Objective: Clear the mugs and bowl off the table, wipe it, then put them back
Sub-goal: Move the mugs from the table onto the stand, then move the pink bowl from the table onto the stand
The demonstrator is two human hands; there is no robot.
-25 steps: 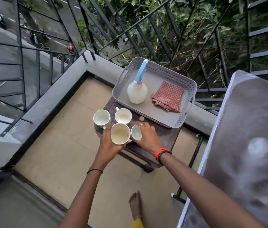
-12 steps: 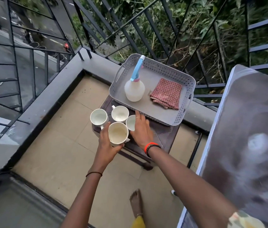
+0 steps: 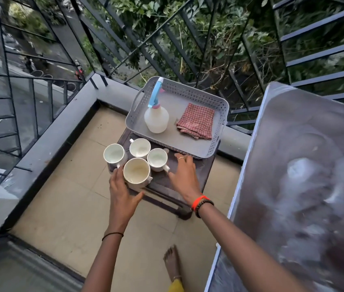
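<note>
1. A grey perforated tray [image 3: 219, 142] sits on the far part of the small dark table [image 3: 196, 175], holding a spray bottle [image 3: 156, 119] with a blue nozzle and a folded red checked cloth [image 3: 196, 122].
2. Three white mugs [image 3: 140, 147] and a larger cream bowl [image 3: 136, 171] cluster on the table's near left corner; all look empty.
3. The left hand [image 3: 122, 194] is spread loose just beside the bowl's near left rim, gripping nothing.
4. The right hand [image 3: 184, 175] lies flat on the tabletop with fingers released, right of the nearest mug, below the tray's edge.
5. The table stands on a beige tiled balcony floor [image 3: 61, 197] with black railings [image 3: 124, 39].
</note>
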